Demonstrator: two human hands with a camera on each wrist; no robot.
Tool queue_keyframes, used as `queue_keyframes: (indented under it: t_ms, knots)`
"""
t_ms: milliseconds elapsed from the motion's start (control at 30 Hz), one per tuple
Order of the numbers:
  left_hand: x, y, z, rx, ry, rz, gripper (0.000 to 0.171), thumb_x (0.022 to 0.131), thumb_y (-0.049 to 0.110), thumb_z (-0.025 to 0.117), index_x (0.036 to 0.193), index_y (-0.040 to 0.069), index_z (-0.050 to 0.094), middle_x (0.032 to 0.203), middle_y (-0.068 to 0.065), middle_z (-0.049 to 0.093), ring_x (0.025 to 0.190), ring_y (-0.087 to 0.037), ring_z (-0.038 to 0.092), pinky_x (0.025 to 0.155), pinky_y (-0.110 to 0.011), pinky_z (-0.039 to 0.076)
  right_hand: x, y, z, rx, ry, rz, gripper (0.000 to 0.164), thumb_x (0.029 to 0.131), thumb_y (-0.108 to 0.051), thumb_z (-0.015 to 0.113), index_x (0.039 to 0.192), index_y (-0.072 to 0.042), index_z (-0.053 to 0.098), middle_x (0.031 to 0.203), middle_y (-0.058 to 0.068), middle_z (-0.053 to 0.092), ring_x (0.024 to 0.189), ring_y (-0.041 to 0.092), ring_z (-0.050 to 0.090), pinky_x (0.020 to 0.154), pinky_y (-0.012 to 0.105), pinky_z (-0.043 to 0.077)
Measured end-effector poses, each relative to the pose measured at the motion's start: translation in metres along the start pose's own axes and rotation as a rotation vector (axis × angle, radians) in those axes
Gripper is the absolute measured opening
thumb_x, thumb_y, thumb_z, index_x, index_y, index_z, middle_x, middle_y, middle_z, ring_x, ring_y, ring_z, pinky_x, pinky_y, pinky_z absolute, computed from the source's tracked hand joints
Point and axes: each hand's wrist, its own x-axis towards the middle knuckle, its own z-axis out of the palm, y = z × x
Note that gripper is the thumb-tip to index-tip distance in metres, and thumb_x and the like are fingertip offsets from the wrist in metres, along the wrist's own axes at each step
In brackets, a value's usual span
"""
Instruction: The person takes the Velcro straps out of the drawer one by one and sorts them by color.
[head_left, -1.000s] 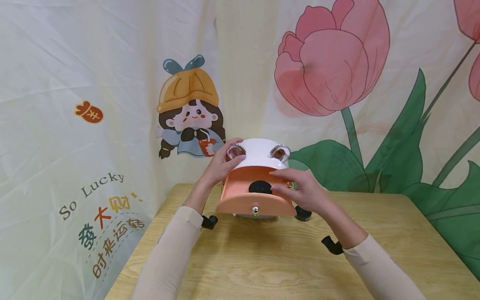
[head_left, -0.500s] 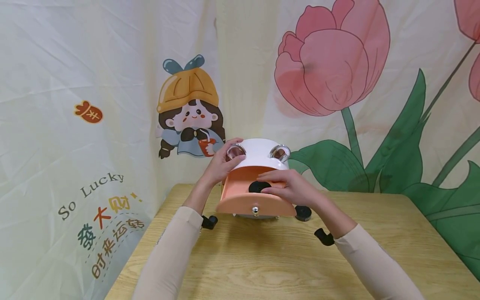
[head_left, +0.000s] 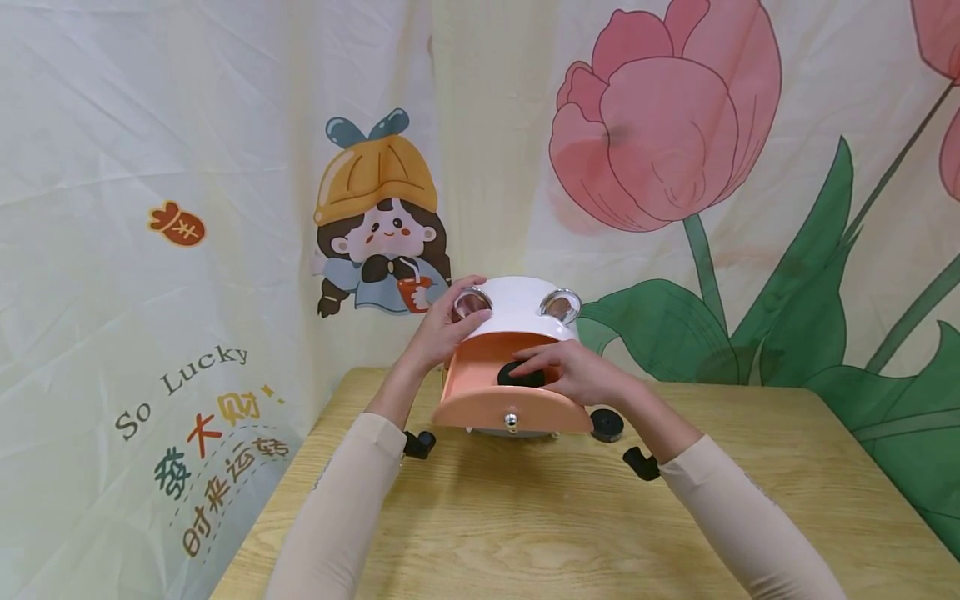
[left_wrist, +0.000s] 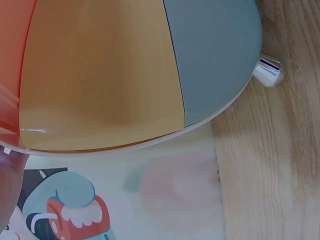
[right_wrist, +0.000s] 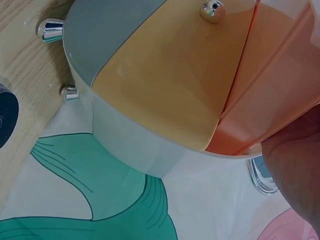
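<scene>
A small rounded drawer cabinet (head_left: 517,304) with a white shell and silver ring-shaped ears stands at the table's back. Its top orange drawer (head_left: 472,410) is pulled out, a silver knob on the front. My left hand (head_left: 442,332) holds the cabinet's upper left corner by the ear, thumb on the front. Inside the drawer lies a black disc (head_left: 508,377). My right hand (head_left: 588,373) reaches over the drawer's right side and grips this disc, with a finger across its top and the thumb at its right edge. Part of the disc is hidden by the fingers.
A second black disc (head_left: 607,425) with a centre hole lies on the wooden table (head_left: 525,525), right of the cabinet. Below the orange drawer are a yellow drawer (left_wrist: 100,75) and a grey-blue one (left_wrist: 217,60), both pushed in. A printed curtain (head_left: 495,167) hangs close behind.
My right hand has moved left and into the drawer, its fingers coming onto the black disc. My left hand and the cabinet have stayed in place.
</scene>
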Motion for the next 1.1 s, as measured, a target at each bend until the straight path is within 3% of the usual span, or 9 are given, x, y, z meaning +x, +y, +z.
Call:
queue_keyframes:
  t_ms: [433, 700, 867, 1100]
  knots:
    - [0.000, 0.000, -0.001, 0.012, -0.006, 0.004, 0.050, 0.101, 0.029, 0.070, 0.147, 0.034, 0.051, 0.111, -0.005, 0.066, 0.100, -0.026, 0.058, 0.081, -0.035, 0.051, 0.000, 0.001, 0.001, -0.021, -0.004, 0.033, 0.038, 0.093, -0.021, 0.080, 0.129, -0.012, 0.074, 0.148, 0.017, 0.060, 0.137, 0.037, 0.057, 0.094, 0.038, 0.055]
    - [-0.001, 0.001, 0.000, 0.005, -0.003, 0.007, 0.050, 0.101, 0.028, 0.069, 0.147, 0.033, 0.051, 0.111, -0.005, 0.066, 0.100, -0.026, 0.058, 0.081, -0.035, 0.051, -0.002, 0.003, 0.001, -0.039, 0.006, -0.001, 0.040, 0.094, -0.017, 0.078, 0.133, -0.010, 0.072, 0.144, 0.016, 0.063, 0.130, 0.032, 0.062, 0.094, 0.039, 0.057]
    - [-0.001, 0.002, 0.001, -0.004, -0.003, 0.012, 0.050, 0.101, 0.028, 0.070, 0.147, 0.032, 0.051, 0.110, -0.006, 0.066, 0.099, -0.027, 0.058, 0.081, -0.037, 0.051, -0.006, 0.004, 0.001, -0.058, 0.048, -0.049, 0.035, 0.097, -0.007, 0.071, 0.132, -0.008, 0.071, 0.142, 0.018, 0.064, 0.124, 0.033, 0.063, 0.091, 0.038, 0.056]
    - [-0.001, 0.002, 0.001, -0.004, -0.001, 0.008, 0.051, 0.101, 0.027, 0.070, 0.148, 0.031, 0.051, 0.110, -0.005, 0.066, 0.098, -0.026, 0.058, 0.080, -0.034, 0.051, -0.016, 0.003, -0.001, -0.004, 0.079, -0.024, 0.039, 0.096, -0.012, 0.075, 0.135, -0.011, 0.070, 0.148, 0.015, 0.060, 0.135, 0.035, 0.058, 0.101, 0.047, 0.055]
